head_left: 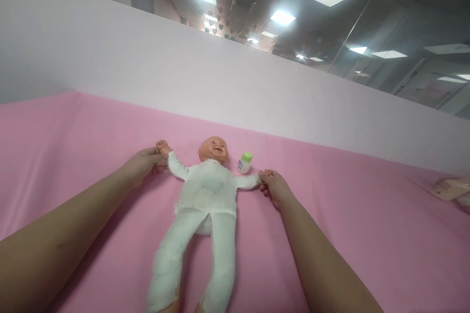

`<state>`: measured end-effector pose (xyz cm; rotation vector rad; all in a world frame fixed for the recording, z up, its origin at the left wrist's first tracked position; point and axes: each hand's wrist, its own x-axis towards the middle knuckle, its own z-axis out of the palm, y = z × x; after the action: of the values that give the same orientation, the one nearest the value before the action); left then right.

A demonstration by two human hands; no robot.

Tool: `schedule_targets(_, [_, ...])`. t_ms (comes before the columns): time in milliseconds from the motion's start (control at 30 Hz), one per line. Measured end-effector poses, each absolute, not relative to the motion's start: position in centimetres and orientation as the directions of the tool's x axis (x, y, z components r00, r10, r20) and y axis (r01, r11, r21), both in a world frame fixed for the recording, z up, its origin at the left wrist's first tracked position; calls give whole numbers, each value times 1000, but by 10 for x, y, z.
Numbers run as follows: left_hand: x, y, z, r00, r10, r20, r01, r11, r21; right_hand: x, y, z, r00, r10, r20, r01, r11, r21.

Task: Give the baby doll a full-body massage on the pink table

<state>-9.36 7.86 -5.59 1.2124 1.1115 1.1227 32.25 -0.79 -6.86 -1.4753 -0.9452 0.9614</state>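
Observation:
A baby doll [205, 195] in white clothes lies on its back on a pink sheet [352, 225], arms spread and legs toward me. My left hand [144, 164] grips the doll's wrist on the left side. My right hand [274, 187] holds the doll's other hand on the right. A small white bottle with a green cap [245, 162] stands on the sheet just right of the doll's head, close to my right hand.
A white panel [183, 68] rises behind the pink sheet. At the far right edge lies a pale packet with a label [451, 189]. Ceiling lights show above the panel.

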Motion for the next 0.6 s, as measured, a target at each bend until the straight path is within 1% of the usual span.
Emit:
schedule_targets(67, [-91, 74, -51, 186, 983, -2, -34, 8, 999, 315, -12, -61, 394, 919, 3, 70, -27, -997])
schedule_targets(133, [-84, 65, -44, 223, 972, 73, 2, -75, 997, 302, -20, -52, 390, 912, 129, 124, 87, -989])
schedule_targets(167, [-80, 59, -40, 241, 963, 117, 30, -128, 991, 293, -25, -47, 358, 912, 198, 168, 145, -975])
schedule_targets(233, [-70, 44, -32, 310, 931, 193, 89, -230, 969, 273, -38, -38, 230, 923, 308, 271, 243, -931])
schedule_targets(267, [-65, 37, -28, 352, 910, 221, 154, -289, 945, 263, -45, -34, 135, 934, 331, 350, 267, -898])
schedule_targets(333, [-57, 24, -22, 486, 836, 256, 319, -442, 839, 245, -56, -29, -67, 940, 335, 483, 325, -813])
schedule_targets(367, [-54, 19, -19, 557, 790, 257, 387, -520, 762, 239, -60, -27, -168, 932, 322, 520, 361, -774])
schedule_targets(433, [-50, 13, -15, 669, 702, 244, 456, -647, 611, 231, -63, -25, -308, 905, 295, 540, 421, -728])
schedule_targets(500, [-49, 10, -13, 714, 658, 238, 478, -707, 520, 230, -63, -25, -371, 888, 272, 531, 443, -723])
schedule_targets(533, [-49, 10, -14, 717, 654, 239, 486, -716, 501, 230, -62, -26, -383, 886, 262, 525, 443, -727])
schedule_targets(600, [-49, 12, -16, 700, 674, 236, 507, -702, 501, 233, -60, -28, -391, 887, 246, 515, 432, -741])
